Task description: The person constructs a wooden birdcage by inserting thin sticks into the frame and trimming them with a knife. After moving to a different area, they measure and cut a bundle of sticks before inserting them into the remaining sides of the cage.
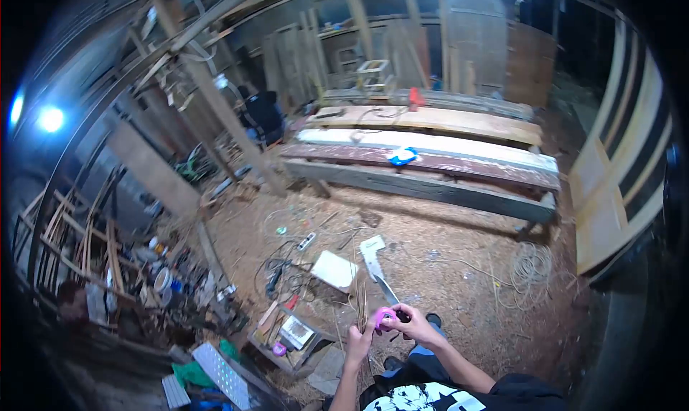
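My left hand (358, 343) is closed around a bundle of thin brown strips (359, 300) that stand up from it. Beside it, my right hand (415, 324) grips a small pink roll-like thing (384, 318), whose exact kind I cannot make out. The pink thing sits between the two hands, close to the left fingertips. A dark object shows by the right fingers, too small to name. Just beyond the hands is a handsaw (373, 250) with a pale handle, its blade pointing back toward me.
A wooden box (308, 359) with tools and another pink item (278, 348) stands left of me. Ahead are a white board (334, 270), a power strip (306, 241), cables and long planks (430, 161). Coiled cord (531, 269) lies right. A person (263, 117) sits farther back.
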Motion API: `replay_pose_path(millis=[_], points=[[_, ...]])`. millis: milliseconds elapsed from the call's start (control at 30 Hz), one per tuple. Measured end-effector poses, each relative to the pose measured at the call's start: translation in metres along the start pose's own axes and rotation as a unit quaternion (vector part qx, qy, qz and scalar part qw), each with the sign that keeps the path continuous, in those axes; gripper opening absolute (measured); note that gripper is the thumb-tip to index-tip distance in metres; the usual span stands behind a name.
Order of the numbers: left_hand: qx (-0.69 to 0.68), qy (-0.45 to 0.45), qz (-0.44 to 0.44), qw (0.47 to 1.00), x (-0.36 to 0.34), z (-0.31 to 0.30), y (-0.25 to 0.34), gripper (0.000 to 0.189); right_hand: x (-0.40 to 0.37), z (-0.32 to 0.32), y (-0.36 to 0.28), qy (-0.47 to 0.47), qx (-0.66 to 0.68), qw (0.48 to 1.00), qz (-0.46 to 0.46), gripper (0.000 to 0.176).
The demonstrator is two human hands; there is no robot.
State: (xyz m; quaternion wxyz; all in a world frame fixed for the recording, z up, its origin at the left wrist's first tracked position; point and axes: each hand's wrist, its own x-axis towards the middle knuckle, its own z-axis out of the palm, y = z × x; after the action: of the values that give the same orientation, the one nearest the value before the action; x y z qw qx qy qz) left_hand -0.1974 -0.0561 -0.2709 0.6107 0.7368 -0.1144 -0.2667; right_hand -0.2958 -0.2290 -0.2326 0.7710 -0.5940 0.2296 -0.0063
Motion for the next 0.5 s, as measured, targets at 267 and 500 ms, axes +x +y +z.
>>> replay_pose_path(millis=[267, 500], points=[[0.024, -0.184, 0.048, 0.982, 0.041, 0.174, 0.031, 0.033, -0.067, -0.149, -0.012, 0.152, 0.067, 0.984, -0.065, 0.042], [-0.024, -0.393, -0.05, 0.918, 0.06, 0.379, 0.104, 0.028, -0.128, -0.328, -0.032, 0.345, 0.028, 0.921, -0.181, 0.042]])
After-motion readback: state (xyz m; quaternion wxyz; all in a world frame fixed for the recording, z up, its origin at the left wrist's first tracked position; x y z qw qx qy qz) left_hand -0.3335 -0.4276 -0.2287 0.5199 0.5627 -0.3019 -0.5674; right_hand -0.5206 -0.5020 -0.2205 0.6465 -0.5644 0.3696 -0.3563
